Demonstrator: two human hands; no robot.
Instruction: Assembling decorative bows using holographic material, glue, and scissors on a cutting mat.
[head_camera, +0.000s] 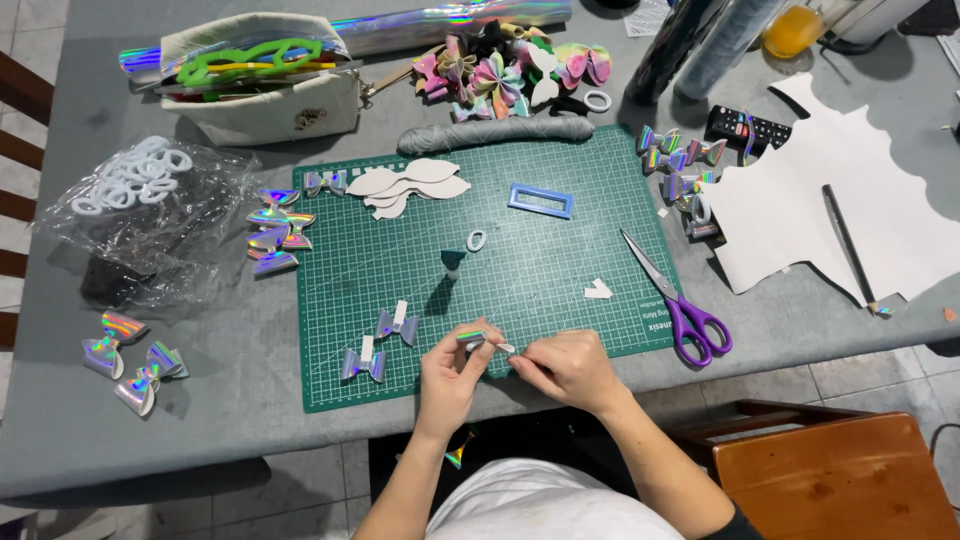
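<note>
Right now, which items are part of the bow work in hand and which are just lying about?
In use:
left hand and right hand, both pinching a small holographic bow
two finished small bows beside them
green cutting mat

Lying about:
purple scissors
blue rectangular frame
bag of white rings
pencil
remote control
</note>
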